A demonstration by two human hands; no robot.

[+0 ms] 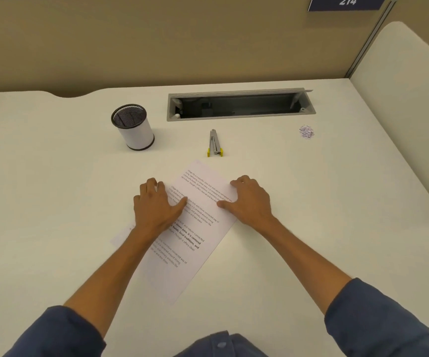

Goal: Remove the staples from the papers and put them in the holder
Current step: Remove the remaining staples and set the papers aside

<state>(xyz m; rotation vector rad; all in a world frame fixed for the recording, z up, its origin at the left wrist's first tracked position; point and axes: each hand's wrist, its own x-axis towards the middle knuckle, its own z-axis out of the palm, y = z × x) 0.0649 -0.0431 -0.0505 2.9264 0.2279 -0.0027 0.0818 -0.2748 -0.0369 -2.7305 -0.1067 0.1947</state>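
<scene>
A printed white paper sheet point(198, 222) lies tilted on the desk in front of me. My left hand point(155, 204) rests on its left edge, fingers curled at the paper's border and thumb lying on the text. My right hand point(249, 199) rests on the paper's right edge, fingertips on the sheet. Just beyond the paper lies a small metal staple remover with yellow tabs point(214, 144). A cylindrical mesh holder with a white wrap point(133, 127) stands at the back left. No staple is discernible on the paper.
A grey cable tray opening point(239, 104) is set into the white desk point(53, 189) at the back. A little heap of pale scraps or staples point(306, 131) sits at the back right. Beige partition walls stand behind and to the right.
</scene>
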